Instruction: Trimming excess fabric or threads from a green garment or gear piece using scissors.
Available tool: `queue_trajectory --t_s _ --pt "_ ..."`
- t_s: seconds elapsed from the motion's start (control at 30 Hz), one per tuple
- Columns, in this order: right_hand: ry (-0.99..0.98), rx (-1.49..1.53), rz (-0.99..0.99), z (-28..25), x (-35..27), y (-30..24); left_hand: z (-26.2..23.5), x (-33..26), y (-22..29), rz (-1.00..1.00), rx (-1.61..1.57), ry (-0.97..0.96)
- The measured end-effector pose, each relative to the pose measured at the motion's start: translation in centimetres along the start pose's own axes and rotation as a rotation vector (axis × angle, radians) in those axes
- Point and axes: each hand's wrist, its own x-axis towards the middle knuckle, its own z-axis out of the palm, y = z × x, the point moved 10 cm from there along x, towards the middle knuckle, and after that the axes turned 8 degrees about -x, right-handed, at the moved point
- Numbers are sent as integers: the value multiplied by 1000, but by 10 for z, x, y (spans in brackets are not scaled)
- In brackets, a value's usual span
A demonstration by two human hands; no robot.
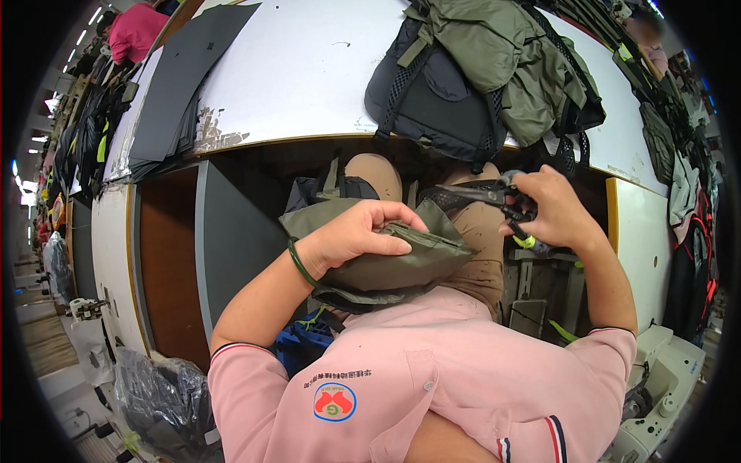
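My left hand grips a folded olive-green fabric bag piece resting on my lap, fingers curled over its upper edge by a zipper seam. My right hand is closed around a pair of black scissors, their blades pointing left toward the fabric's top right corner. The blade tips sit just above the fabric's edge. I wear a pink shirt and a green bracelet on the left wrist.
A white worktable lies ahead, with a heap of olive and black backpacks on it and dark grey sheets at its left. A white sewing machine sits lower right. Plastic-wrapped goods lie lower left.
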Motion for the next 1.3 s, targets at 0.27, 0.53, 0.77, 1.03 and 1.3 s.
queue_trajectory --t_s 0.27,0.53,0.77,1.03,1.3 --pt "-218 109 -7 33 -3 -35 19 0 15 211 300 10" --pt "-165 160 -33 45 -6 -43 25 -2 18 247 401 27" --pt "-170 176 -39 49 -7 -47 26 -6 19 249 436 29" --pt "-201 226 12 65 -12 -43 25 -4 18 234 431 26" --pt "-178 285 -5 72 -11 -43 27 -2 18 286 404 12"
